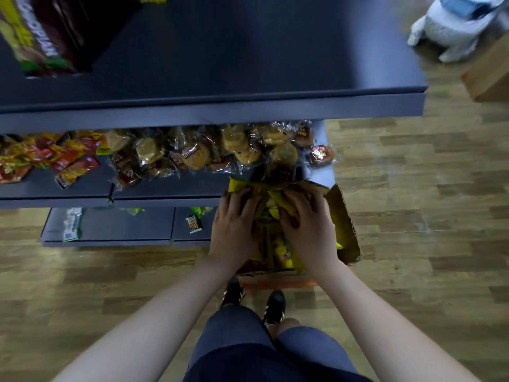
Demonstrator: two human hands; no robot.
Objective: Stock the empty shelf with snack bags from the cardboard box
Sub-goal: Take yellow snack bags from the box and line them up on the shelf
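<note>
An open cardboard box point(344, 227) stands on the floor against the shelf unit, filled with yellow snack bags point(275, 244). Both of my hands are down in it. My left hand point(234, 227) grips the bags on the left side, fingers curled over a yellow bag near the box's far rim. My right hand point(305, 224) grips the bags beside it, fingers curled into the pile. The top dark shelf point(248, 51) is mostly bare. The bags under my palms are hidden.
A brown and green snack pack point(41, 34) stands at the top shelf's left. The middle shelf point(165, 188) holds wrapped pastries point(220, 150) and red-orange packets point(55, 158). A lower shelf point(124, 227) has a few green packets. A second cardboard box point(490, 75) and a white machine point(454, 23) are at the right.
</note>
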